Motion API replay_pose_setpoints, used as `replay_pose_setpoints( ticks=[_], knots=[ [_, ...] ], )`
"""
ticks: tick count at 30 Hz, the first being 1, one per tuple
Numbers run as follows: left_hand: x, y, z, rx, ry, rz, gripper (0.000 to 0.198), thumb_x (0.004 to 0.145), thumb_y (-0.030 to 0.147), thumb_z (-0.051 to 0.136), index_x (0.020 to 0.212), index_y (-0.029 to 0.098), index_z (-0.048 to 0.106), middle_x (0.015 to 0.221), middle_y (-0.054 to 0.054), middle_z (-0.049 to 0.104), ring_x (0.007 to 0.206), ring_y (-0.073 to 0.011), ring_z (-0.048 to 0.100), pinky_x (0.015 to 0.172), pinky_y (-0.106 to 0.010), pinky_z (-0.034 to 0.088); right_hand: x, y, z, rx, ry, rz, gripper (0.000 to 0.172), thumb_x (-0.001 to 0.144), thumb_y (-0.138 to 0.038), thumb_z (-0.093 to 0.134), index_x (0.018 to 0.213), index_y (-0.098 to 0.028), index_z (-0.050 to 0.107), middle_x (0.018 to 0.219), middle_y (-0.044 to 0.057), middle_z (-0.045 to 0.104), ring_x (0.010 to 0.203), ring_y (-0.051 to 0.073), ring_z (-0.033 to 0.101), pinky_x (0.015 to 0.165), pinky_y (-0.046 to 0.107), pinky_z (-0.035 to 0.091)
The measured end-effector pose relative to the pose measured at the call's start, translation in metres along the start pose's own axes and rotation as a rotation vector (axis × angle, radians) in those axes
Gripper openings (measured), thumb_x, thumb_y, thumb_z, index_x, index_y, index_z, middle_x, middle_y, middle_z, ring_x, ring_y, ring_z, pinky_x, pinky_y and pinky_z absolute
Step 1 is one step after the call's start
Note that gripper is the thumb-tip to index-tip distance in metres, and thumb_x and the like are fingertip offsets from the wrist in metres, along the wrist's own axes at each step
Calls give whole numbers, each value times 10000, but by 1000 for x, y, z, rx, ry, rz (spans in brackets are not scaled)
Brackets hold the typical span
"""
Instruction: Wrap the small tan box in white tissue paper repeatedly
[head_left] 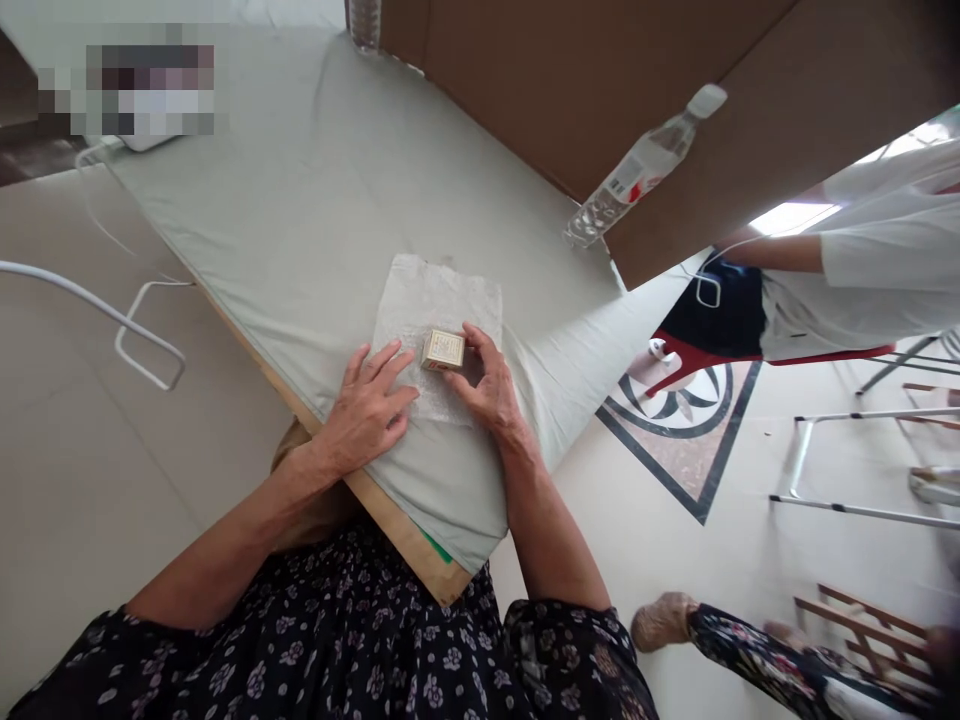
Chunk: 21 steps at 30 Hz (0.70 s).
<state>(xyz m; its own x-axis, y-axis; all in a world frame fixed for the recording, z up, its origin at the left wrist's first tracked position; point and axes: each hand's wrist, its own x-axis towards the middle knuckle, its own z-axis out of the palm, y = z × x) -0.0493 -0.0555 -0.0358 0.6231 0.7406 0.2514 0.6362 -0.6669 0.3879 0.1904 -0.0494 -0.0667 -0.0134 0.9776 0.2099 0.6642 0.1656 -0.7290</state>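
Note:
A small cream-coloured box (444,350) with print on its faces sits on a thin white sheet (409,300), which looks like a tissue or cloth. My right hand (491,390) has its thumb and index finger around the box's right end. Flat on the sheet and the table cover lies my left hand (369,402), fingers spread, a little left of the box and holding nothing.
The table has a pale green cloth (300,190). A large brown cardboard box (540,90) stands at the back right, with a clear plastic bottle (637,175) leaning near it. A person (862,260) in white sits at right. A blurred-out white object (150,110) lies far left.

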Motion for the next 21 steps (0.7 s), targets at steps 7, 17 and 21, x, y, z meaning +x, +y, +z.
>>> replay_pose_setpoints(
  ticks=[7, 17, 21],
  knots=[
    [20, 1, 2, -132, 126, -71, 153, 905, 175, 570, 877, 224, 712, 1412, -89, 700, 1449, -309, 551, 1251, -581, 371, 0, -1, -1, 58, -2, 69, 640, 892, -468, 717, 1477, -260, 564, 1438, 106, 680, 1336, 293, 635, 1171, 491, 469],
    [50, -4, -2, -289, 186, -151, 123, 905, 212, 588, 788, 228, 621, 1183, -90, 792, 1209, -269, 707, 1107, -491, 503, -24, -37, -55, 94, -71, 26, 798, 840, -724, 712, 1501, -310, 543, 1573, 90, 572, 1465, 329, 524, 1224, 554, 408],
    [56, -4, -5, -354, 151, -216, 127, 898, 226, 602, 773, 231, 623, 1181, -74, 791, 1185, -262, 710, 1075, -474, 533, -19, -34, -48, 27, 27, 61, 510, 861, -549, 765, 1279, -276, 662, 1411, 106, 689, 1319, 302, 640, 1137, 527, 490]
  ],
)
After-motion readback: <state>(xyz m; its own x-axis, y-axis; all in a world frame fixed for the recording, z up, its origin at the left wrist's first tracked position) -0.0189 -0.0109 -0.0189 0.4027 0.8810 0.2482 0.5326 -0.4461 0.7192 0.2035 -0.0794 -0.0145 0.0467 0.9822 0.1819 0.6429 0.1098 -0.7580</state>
